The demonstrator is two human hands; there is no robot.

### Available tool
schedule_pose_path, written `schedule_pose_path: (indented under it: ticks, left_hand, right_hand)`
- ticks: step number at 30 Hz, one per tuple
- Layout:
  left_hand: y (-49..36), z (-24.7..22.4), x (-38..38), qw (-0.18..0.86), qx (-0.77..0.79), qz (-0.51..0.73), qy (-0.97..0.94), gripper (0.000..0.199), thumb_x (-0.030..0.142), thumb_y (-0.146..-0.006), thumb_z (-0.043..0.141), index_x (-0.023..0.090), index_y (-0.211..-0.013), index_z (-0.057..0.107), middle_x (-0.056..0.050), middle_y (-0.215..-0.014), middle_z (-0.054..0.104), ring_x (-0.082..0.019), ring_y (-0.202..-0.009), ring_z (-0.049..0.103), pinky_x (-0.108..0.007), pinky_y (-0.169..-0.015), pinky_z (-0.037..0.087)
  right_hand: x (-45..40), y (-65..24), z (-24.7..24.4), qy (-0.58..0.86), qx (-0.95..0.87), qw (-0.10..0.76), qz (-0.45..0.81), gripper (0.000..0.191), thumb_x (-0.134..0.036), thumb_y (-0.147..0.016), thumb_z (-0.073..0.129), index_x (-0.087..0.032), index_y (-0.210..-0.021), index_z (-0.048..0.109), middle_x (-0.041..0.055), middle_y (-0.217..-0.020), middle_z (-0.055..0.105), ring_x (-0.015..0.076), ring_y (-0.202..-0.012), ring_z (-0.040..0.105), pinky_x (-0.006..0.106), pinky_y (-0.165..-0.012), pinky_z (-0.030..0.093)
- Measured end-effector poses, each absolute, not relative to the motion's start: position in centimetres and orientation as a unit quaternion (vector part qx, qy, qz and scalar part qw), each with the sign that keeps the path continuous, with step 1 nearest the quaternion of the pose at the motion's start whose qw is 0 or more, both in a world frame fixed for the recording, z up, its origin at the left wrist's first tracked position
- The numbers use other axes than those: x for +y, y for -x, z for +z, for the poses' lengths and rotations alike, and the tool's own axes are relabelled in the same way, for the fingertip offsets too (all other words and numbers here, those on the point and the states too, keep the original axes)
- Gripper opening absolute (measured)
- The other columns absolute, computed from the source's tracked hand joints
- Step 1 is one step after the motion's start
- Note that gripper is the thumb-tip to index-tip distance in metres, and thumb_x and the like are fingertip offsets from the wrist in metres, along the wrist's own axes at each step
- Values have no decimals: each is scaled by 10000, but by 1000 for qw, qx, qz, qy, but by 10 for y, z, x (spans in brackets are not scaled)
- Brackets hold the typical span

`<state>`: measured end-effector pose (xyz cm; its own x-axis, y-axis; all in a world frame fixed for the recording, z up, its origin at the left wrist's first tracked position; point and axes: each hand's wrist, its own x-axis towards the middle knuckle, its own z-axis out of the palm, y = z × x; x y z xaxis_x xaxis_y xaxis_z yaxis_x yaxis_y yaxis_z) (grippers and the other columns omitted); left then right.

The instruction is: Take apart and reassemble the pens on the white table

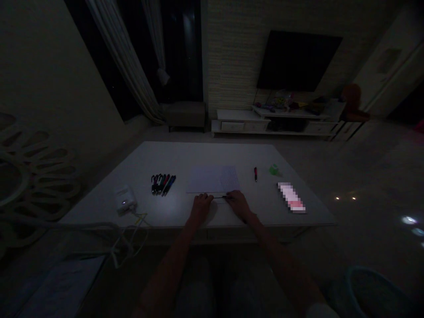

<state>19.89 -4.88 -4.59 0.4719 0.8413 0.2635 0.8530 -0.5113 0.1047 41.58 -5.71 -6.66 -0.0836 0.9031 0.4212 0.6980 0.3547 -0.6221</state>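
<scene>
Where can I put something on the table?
The table looks bare along its far edge, beyond the pens and paper, and between the right hand and blurry rectangle. It's crowded at the pens and where that hand and the left hand hold a stick.

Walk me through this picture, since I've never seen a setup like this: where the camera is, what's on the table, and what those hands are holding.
There's no machine here: a person works with two bare hands. The single picture comes from a camera worn on that person's head, looking forward and down, so the forearms reach in from the bottom.

The room is dim. On the white table lie, from left to right, a white box with cables, a row of pens, a paper sheet with writing on its right part, a lone red-and-black pen, a small green item and a flat, pixelated object.

The left hand and right hand hold a slim dark rod between them; it's too dark to identify.
</scene>
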Motion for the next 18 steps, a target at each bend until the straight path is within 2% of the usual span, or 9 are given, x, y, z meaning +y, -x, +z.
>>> schedule_pose_path:
  ticks: [4,13,18]
  left_hand:
    - [-199,-46,-49,31,-496,-133,857,225,172,-870,424,238,-1041,555,-62,-970,561,-203,-920,496,-336,-779,340]
    - [-199,-42,-50,30,-481,-133,866,217,173,-875,418,234,-1030,557,-64,-953,560,-204,-913,498,-333,-778,340]
    - [-199,-41,-50,12,-466,-117,877,211,174,-883,401,225,-1006,565,-64,-932,559,-193,-889,499,-327,-781,337]
  right_hand:
    - [-43,-403,-64,583,-701,388,134,116,-275,-766,597,-193,-805,669,65,-853,649,196,-886,539,316,-824,386]
    - [-57,-403,-61,601,-635,470,124,182,-314,-816,542,-189,-853,669,83,-901,639,197,-902,542,318,-826,410]
    - [-68,-389,-61,551,-723,405,101,118,-271,-806,590,-194,-839,675,80,-874,635,203,-908,523,328,-830,400]
